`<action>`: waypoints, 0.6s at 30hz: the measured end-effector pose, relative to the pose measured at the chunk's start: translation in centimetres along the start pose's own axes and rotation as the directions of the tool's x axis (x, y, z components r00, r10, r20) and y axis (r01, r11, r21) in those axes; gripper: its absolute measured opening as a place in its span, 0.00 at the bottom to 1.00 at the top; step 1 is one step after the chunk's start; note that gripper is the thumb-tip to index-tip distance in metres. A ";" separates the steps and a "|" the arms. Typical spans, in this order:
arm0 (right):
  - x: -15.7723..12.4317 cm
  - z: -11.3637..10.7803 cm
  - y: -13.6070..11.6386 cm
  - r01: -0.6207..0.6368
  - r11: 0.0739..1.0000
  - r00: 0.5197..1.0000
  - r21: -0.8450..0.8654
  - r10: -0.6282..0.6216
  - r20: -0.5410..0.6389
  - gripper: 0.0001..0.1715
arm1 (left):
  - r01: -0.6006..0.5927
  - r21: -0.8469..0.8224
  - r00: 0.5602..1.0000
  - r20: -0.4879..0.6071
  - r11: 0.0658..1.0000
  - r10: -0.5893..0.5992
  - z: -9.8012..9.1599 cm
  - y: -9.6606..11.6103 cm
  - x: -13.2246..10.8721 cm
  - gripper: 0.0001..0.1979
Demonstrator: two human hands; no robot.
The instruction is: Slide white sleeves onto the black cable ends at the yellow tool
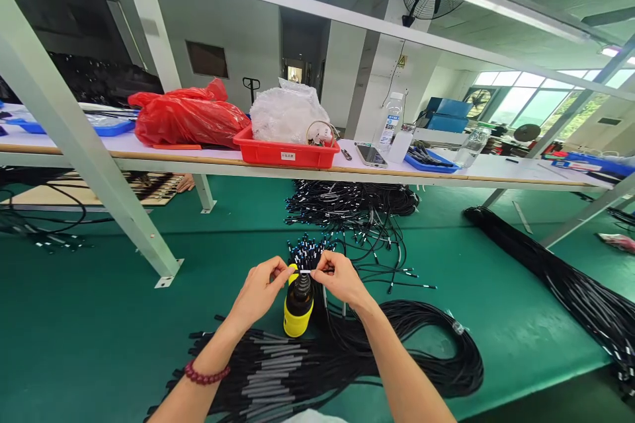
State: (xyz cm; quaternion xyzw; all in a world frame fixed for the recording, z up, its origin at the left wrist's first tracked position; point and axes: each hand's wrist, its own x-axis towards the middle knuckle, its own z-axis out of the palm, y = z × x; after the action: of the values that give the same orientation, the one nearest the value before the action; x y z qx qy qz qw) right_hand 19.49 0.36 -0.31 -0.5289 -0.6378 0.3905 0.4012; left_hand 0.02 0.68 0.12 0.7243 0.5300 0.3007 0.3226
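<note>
A: Obs. 1, hands. Left hand (262, 287) and right hand (338, 277) meet over the near middle of the green desk (99, 344). A dark red bead bracelet (206, 375) sits on the left wrist.

B: State of each grip?

A: Both pressed together. Left grip pinches the yellow tip of the black-and-yellow bottle (298, 307). Right grip pinches a thin white cable end (306, 271), which points left at the bottle tip; touching or just short, cannot tell.

B: Where does the bottle stand?

A: Upright on the desk between the two wrists, just beyond a flat bundle of black cables with grey sleeves (278, 370). A coil of black cable (426, 350) lies to its right.

B: Further out?

A: A bunch of cable ends with blue-white tips (307, 252) stands just beyond the hands; a loose heap of black cables (357, 201) lies farther off, under the raised white shelf (496, 168). A long cable bundle (555, 277) runs down the right side.

B: On the shelf?

A: Red plastic bag (188, 115), red tray (285, 152) holding a clear bag (288, 112), a phone (370, 155), a clear water bottle (391, 120), a blue tray (431, 162).
</note>
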 end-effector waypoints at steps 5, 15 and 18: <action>0.1 0.0 0.3 -0.004 1.000 1.000 -0.019 0.004 -0.009 0.08 | -0.016 0.012 1.000 -0.005 1.000 0.016 0.1 -0.2 0.1 0.17; 0.1 0.0 0.5 -0.009 0.999 1.000 -0.049 0.008 -0.013 0.08 | -0.026 0.023 0.999 -0.028 0.999 0.026 0.1 -0.3 0.0 0.14; 0.1 0.0 0.4 -0.005 0.998 1.000 -0.064 0.004 -0.016 0.08 | -0.028 0.019 0.999 -0.034 0.999 0.028 0.1 -0.4 0.0 0.13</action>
State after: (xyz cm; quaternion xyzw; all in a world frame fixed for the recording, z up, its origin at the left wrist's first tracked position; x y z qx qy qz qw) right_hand 19.67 0.48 -0.67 -0.5457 -0.6457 0.3668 0.3883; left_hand -0.14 0.81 -0.29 0.7294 0.5279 0.3126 0.3027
